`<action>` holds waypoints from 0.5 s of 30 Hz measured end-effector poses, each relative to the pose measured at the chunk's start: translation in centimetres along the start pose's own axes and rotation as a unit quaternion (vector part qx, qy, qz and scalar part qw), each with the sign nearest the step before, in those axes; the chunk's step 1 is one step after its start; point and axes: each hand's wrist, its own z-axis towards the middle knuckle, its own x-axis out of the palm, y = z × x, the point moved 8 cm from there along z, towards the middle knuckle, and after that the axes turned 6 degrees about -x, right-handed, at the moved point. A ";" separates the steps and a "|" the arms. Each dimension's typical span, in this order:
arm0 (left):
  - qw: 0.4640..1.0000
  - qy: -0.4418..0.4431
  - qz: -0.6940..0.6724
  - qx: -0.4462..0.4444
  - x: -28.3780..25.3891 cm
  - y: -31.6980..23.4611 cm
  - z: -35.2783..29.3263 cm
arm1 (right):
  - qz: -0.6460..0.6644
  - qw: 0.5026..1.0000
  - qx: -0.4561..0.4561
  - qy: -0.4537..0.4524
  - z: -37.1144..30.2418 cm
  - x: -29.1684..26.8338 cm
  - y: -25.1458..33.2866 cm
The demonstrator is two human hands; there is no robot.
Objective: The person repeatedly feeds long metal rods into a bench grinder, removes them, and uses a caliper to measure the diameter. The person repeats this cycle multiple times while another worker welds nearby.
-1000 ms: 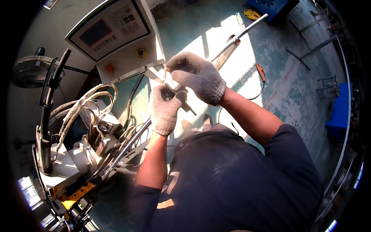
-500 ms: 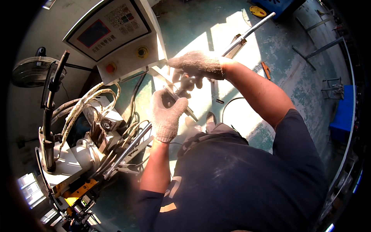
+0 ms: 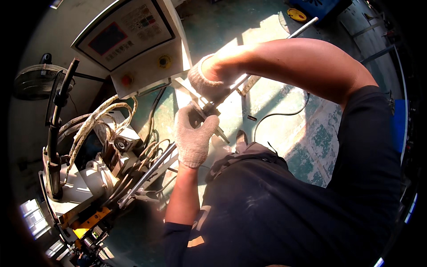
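Note:
My left hand [image 3: 195, 140], in a pale knit work glove, curls thumb and fingers round a flat metal part [image 3: 198, 108]. Just above it my right hand [image 3: 205, 84], also gloved, is bent sharply down at the wrist over a small dark metal fitting [image 3: 209, 107]. Its fingers are hidden behind the hand, so their grip does not show. A long metal rod [image 3: 304, 26] slants in from the upper right, passes behind my right forearm and runs toward the fitting. From beneath the hands a thin bar [image 3: 221, 135] sticks out.
A control panel [image 3: 129, 40] with screen and buttons stands at upper left. Below it lie a machine with sleeved hoses [image 3: 95, 115] and a slanting steel tube [image 3: 149, 173]. A black cable [image 3: 284, 114] curves across the floor. A fan [image 3: 38, 82] is at far left.
My right hand has turned over, wrist bending down and fingers going out of sight, while its elbow swung up and outward. My left hand has stayed nearly in place.

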 end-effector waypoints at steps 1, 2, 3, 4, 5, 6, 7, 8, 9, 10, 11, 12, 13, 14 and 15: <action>0.999 -0.015 0.030 0.009 -0.2 0.3 0.0 | 0.057 0.997 0.044 -0.018 0.2 0.2 -0.4; 0.998 -0.029 0.061 0.019 -0.4 0.4 0.0 | 0.114 0.989 0.089 -0.037 0.2 0.5 -0.9; 0.995 -0.043 0.087 0.015 -0.5 0.3 -0.3 | 0.170 0.975 0.134 -0.056 0.3 1.1 -1.6; 0.992 -0.057 0.114 0.012 -0.3 -0.1 -0.7 | 0.117 0.988 0.076 -0.065 0.7 1.0 -1.0; 0.987 -0.072 0.140 0.008 -0.1 -0.2 -1.2 | 0.096 0.992 0.071 -0.049 1.1 1.4 -1.2; 0.975 -0.117 0.177 0.068 -0.1 -0.9 -2.1 | 0.075 0.994 0.068 -0.034 1.4 1.7 -1.4; 0.969 -0.122 0.188 0.106 0.2 -1.0 -2.9 | 0.056 0.996 0.064 -0.020 1.5 1.9 -1.2; 0.961 -0.128 0.198 0.143 0.3 -1.0 -3.7 | 0.030 0.998 0.058 -0.014 1.3 2.0 -1.1; 0.951 -0.137 0.209 0.180 0.4 -1.2 -4.7 | 0.001 0.999 0.050 -0.009 1.1 1.6 -0.6; 0.949 -0.133 0.229 0.169 0.5 -1.0 -5.5 | -0.028 0.999 0.041 -0.002 0.7 1.1 -0.1; 0.968 -0.106 0.200 0.111 0.5 -0.3 -5.3 | 0.075 0.989 0.129 0.002 0.2 1.1 -0.9; 0.981 -0.079 0.172 0.049 0.4 0.4 -5.2 | 0.178 0.961 0.211 0.006 -0.4 1.1 -0.9; 0.989 -0.053 0.141 -0.014 0.5 1.3 -5.0 | 0.277 0.916 0.289 0.012 -1.0 1.7 -1.2; 0.980 -0.073 0.169 0.077 0.5 0.8 -4.6 | 0.242 0.938 0.248 0.026 -0.1 2.6 -1.8; 0.989 -0.073 0.127 0.027 0.6 1.4 -4.5 | 0.209 0.955 0.205 0.036 0.6 3.0 -1.8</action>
